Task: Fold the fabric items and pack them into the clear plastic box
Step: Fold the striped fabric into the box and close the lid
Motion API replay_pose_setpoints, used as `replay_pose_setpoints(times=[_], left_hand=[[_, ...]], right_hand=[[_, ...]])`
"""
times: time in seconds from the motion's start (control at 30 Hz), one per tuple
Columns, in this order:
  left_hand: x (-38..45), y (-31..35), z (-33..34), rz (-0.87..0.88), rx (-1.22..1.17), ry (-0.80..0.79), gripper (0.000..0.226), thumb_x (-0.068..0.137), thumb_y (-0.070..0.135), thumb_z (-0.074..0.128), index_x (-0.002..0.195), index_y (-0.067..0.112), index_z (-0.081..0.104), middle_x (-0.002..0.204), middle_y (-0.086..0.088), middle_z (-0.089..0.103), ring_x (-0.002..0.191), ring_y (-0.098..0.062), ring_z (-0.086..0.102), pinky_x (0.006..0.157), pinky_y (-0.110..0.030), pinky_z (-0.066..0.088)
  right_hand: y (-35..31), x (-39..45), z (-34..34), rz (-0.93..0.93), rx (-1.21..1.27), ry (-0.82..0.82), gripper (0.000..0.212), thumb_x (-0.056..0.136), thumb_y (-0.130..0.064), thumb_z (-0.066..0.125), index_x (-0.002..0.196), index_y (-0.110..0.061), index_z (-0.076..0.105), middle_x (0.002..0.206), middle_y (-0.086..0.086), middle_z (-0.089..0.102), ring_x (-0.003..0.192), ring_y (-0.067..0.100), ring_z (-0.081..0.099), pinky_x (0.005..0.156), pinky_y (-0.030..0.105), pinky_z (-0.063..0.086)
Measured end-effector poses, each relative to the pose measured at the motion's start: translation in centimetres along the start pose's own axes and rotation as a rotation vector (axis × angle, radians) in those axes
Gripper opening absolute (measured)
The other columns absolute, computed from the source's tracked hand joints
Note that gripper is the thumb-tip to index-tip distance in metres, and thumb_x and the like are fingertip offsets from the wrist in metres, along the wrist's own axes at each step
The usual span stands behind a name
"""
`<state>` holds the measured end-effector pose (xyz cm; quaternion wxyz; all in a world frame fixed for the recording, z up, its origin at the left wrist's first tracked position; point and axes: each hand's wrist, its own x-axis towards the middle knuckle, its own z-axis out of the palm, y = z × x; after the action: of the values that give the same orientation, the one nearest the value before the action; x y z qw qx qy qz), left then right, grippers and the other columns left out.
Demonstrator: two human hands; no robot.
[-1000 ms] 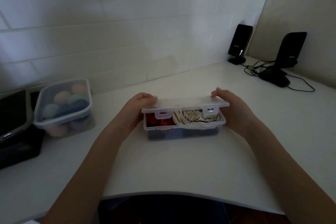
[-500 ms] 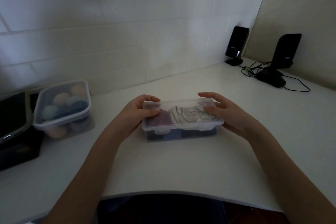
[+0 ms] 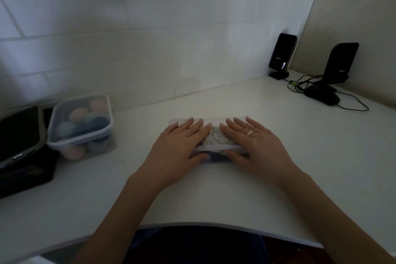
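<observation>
Both hands flat on the closed clear plastic box

The clear plastic box (image 3: 216, 150) sits on the white desk (image 3: 278, 156), its lid now fully down where a second ago it stood raised. The left hand (image 3: 180, 146) and right hand (image 3: 252, 143) have moved from the box's ends onto its top, fingers (image 3: 194, 125) straight and released, pressing down. Patterned fabric (image 3: 215, 137) shows through the lid between them.

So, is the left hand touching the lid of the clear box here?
Touching. In the head view the left hand lies flat with straight fingers on the lid of the clear box, no gap visible.
</observation>
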<state>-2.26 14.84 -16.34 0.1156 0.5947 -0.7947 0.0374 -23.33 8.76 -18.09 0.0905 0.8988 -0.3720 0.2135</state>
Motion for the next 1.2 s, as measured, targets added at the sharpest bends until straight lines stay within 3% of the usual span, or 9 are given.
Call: replay_pose_setpoints(times=[0.2,0.33,0.4,0.47,0.6,0.83,0.97,1.1,1.2], left_hand=[[0.8,2.1,0.1,-0.175,0.207,-0.084,0.062,0.099,0.036,0.026,0.148,0.018,-0.006,0.159,-0.011,0.003,0.146,-0.029,0.004,0.119,-0.042,0.006],[2.0,3.1,0.3,-0.335,0.215,-0.136,0.072,0.095,0.037,0.032,0.147,0.018,-0.013,0.157,-0.022,0.002,0.143,-0.042,0.003,0.114,-0.057,0.006],[2.8,2.6,0.1,-0.398,0.214,-0.173,0.075,0.093,0.039,0.037,0.147,0.018,-0.012,0.156,-0.023,0.000,0.143,-0.045,0.000,0.113,-0.061,0.005],[3.6,1.4,-0.2,-0.474,0.221,-0.199,0.076,0.093,0.038,0.039,0.148,0.017,-0.009,0.157,-0.022,-0.001,0.142,-0.045,0.000,0.112,-0.062,0.006],[5.0,-1.3,-0.5,-0.610,0.231,-0.215,0.078,0.092,0.040,0.042,0.148,0.013,-0.005,0.157,-0.023,0.001,0.141,-0.048,0.003,0.111,-0.063,0.009],[6.8,-6.2,-0.4,-0.745,0.164,-0.172,0.067,0.094,0.029,0.041,0.147,0.009,0.005,0.155,-0.026,0.003,0.140,-0.051,0.002,0.113,-0.058,0.007],[7.1,-8.5,-0.3,-0.756,0.139,-0.120,0.059,0.093,0.024,0.040,0.144,0.010,0.014,0.155,-0.026,0.006,0.140,-0.050,0.003,0.115,-0.055,0.006],[6.9,-10.8,-0.1,-0.721,0.116,-0.073,0.064,0.090,0.029,0.044,0.144,0.011,0.014,0.155,-0.025,0.006,0.142,-0.047,0.002,0.116,-0.051,0.002],[6.7,-11.9,0.1,-0.663,0.120,-0.012,0.071,0.088,0.039,0.047,0.145,0.011,0.015,0.154,-0.025,0.011,0.142,-0.043,0.006,0.117,-0.047,0.003]], right_hand=[[-1.4,1.3,0.7,0.034,-0.037,-0.024,0.052,0.087,-0.039,0.040,0.126,-0.009,0.058,0.127,0.013,0.062,0.118,0.030,0.059,0.101,0.043,0.043],[-1.6,3.5,0.0,0.077,0.125,-0.153,0.059,0.087,-0.034,0.048,0.142,-0.017,0.038,0.150,0.005,0.038,0.141,0.022,0.031,0.117,0.032,0.016],[-1.7,5.0,0.2,0.085,0.182,-0.203,0.067,0.083,-0.043,0.037,0.146,-0.023,0.029,0.155,-0.001,0.028,0.145,0.014,0.018,0.118,0.030,0.005],[-2.0,6.8,1.2,0.095,0.233,-0.228,0.069,0.081,-0.050,0.024,0.147,-0.028,0.025,0.157,-0.006,0.023,0.146,0.009,0.013,0.120,0.033,0.005],[-3.3,10.5,4.2,0.142,0.278,-0.155,0.061,0.089,-0.056,0.017,0.143,-0.034,0.031,0.154,-0.011,0.030,0.144,0.008,0.018,0.118,0.040,0.018],[-6.3,15.3,7.4,0.157,0.272,-0.053,0.059,0.091,-0.054,0.013,0.140,-0.032,0.040,0.150,-0.009,0.037,0.143,0.013,0.025,0.112,0.038,0.027],[-7.6,17.3,8.4,0.184,0.263,-0.056,0.045,0.099,-0.043,0.025,0.140,-0.032,0.039,0.152,-0.010,0.034,0.143,0.012,0.022,0.111,0.037,0.023],[-8.3,19.1,9.8,0.190,0.247,-0.018,0.045,0.098,-0.044,0.027,0.139,-0.030,0.042,0.151,-0.005,0.037,0.142,0.015,0.026,0.108,0.038,0.026],[-8.3,19.7,10.7,0.191,0.241,0.040,0.057,0.092,-0.051,0.017,0.134,-0.028,0.047,0.147,0.001,0.043,0.138,0.021,0.034,0.109,0.042,0.027]])
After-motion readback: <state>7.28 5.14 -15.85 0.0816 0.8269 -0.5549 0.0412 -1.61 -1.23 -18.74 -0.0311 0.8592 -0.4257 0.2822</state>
